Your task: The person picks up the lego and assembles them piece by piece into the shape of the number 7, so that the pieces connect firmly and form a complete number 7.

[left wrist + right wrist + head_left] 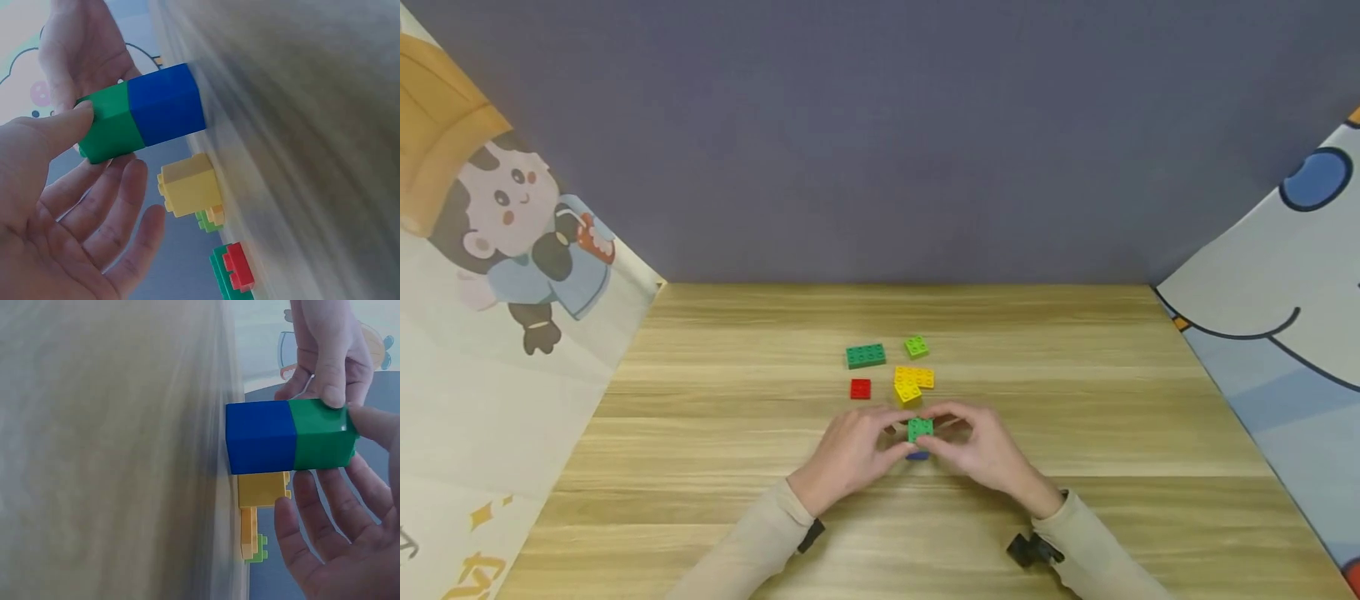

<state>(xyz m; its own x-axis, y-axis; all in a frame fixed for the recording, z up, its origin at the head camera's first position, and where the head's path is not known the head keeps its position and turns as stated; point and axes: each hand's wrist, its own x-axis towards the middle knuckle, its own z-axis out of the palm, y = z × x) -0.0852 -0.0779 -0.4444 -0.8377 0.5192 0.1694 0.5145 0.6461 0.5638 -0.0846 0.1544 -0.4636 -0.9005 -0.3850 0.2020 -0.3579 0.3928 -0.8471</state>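
A green block (921, 428) with studs on top sits squarely on a blue block (167, 103), side faces lined up. The blue block's base meets the wooden tabletop in both wrist views. From the left, my left hand (853, 450) pinches the green block between thumb and fingers. My right hand (988, 450) grips the same block from the right, its thumb (375, 425) near the studded end. The remaining fingers of both hands spread loosely beside the stack. From above, the hands hide most of the blue block.
Just beyond the hands lies a small yellow block (907, 392), against a longer yellow brick (916, 377). A red brick (861, 389) is to their left. Farther back are a long dark green brick (866, 356) and a lime brick (916, 347). A grey panel (910, 167) borders the table's back.
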